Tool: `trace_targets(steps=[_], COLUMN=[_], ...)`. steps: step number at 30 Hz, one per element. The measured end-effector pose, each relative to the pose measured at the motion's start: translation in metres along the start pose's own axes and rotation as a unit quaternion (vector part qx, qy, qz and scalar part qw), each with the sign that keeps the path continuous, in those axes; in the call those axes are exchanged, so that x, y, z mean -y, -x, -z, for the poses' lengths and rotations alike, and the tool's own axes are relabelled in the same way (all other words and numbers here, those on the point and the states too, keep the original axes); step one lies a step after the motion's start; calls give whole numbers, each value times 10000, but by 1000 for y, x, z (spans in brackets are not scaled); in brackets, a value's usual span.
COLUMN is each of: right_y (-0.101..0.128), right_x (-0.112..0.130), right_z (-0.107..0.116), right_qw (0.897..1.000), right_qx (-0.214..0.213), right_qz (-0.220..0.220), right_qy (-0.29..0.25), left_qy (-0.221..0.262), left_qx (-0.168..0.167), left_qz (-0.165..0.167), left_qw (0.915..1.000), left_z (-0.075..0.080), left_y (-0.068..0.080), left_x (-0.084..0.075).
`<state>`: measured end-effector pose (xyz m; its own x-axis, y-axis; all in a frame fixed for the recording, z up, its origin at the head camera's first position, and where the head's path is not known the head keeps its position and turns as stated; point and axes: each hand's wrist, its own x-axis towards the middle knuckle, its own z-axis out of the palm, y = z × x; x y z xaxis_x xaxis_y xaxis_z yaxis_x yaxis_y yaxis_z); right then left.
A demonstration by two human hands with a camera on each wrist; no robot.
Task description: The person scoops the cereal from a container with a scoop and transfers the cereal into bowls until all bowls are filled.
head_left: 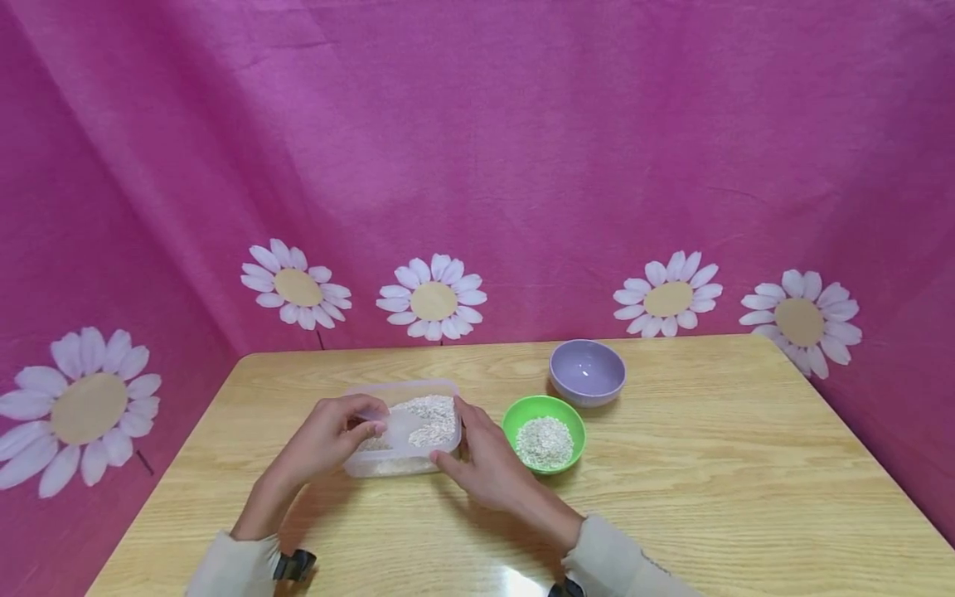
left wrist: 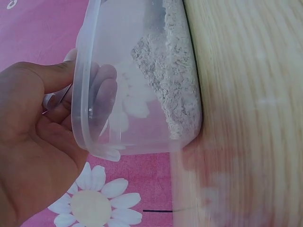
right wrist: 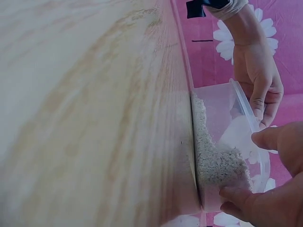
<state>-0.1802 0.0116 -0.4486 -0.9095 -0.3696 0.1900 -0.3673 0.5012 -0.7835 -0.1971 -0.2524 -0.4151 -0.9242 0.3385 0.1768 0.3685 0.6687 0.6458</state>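
A translucent plastic container (head_left: pixel 399 466) stands on the table, with pale oat-like flakes (head_left: pixel 435 419) heaped mostly toward its right end. My left hand (head_left: pixel 328 435) is over the container's left part, thumb and fingers curled round a clear plastic piece (left wrist: pixel 57 98). The shape of that piece is largely hidden, so I cannot tell its kind. With my right hand (head_left: pixel 488 464) I grip the container's right end, the thumb at the front side and the fingers at the end wall. Right of this hand sits a green bowl (head_left: pixel 510 423) holding more flakes (head_left: pixel 545 444).
Behind the green bowl is a purple bowl (head_left: pixel 587 373) with no contents visible. Everything stands on a light wooden table (head_left: pixel 709 464). A pink cloth (head_left: pixel 477 166) with large white flowers hangs along the table's far edge and left side.
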Motion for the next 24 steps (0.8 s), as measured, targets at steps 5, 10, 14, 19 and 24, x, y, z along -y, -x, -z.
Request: trace_targets(steps=[5, 10, 14, 19, 24], right_y=[0, -1, 0, -1, -1], right_x=[-1, -2, -2, -1, -1], right_z=[1, 1, 0, 0, 1], right_qw=[10000, 10000, 9999, 9999, 10000], right_qx=[-5, 28, 63, 20, 6], right_qz=[44, 43, 49, 90, 76], right_qy=[-38, -79, -120, -74, -27], left_qy=[61, 155, 345, 230, 160], left_qx=[52, 85, -9, -24, -18], left_qz=[53, 9, 0, -30, -36], left_qw=[10000, 9998, 9994, 9997, 9999], left_z=[0, 3, 4, 1, -2], left_y=[-1, 1, 2, 1, 0], left_x=[1, 5, 6, 4, 3])
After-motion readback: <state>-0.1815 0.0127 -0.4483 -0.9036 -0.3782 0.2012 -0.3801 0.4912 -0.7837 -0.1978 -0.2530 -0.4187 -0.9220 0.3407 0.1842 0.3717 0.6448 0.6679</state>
